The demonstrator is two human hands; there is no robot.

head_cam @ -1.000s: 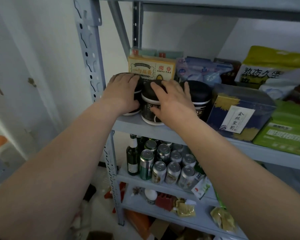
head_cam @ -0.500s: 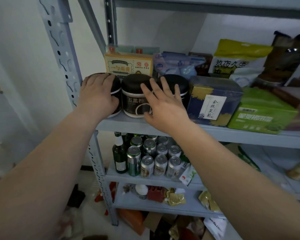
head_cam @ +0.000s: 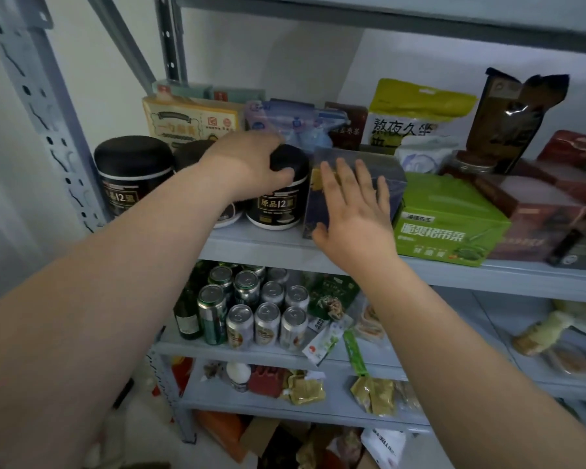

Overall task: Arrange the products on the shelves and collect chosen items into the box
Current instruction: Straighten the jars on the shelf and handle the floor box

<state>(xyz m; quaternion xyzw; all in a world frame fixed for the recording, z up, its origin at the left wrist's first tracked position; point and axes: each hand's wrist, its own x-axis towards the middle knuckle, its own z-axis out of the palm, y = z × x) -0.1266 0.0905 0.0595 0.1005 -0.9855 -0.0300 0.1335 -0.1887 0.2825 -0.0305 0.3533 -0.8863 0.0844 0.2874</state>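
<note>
Left hand (head_cam: pixel 247 164) grips the black jar (head_cam: pixel 279 194); right hand (head_cam: pixel 349 208), fingers spread, presses flat against the blue box (head_cam: pixel 391 174).

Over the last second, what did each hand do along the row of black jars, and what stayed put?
Both hands shifted rightward. The left hand left the leftmost jar and now grips the lid of the rightmost jar. The right hand left the middle jar and lies flat on the dark blue box. The jars, box and green carton kept their places.
</note>
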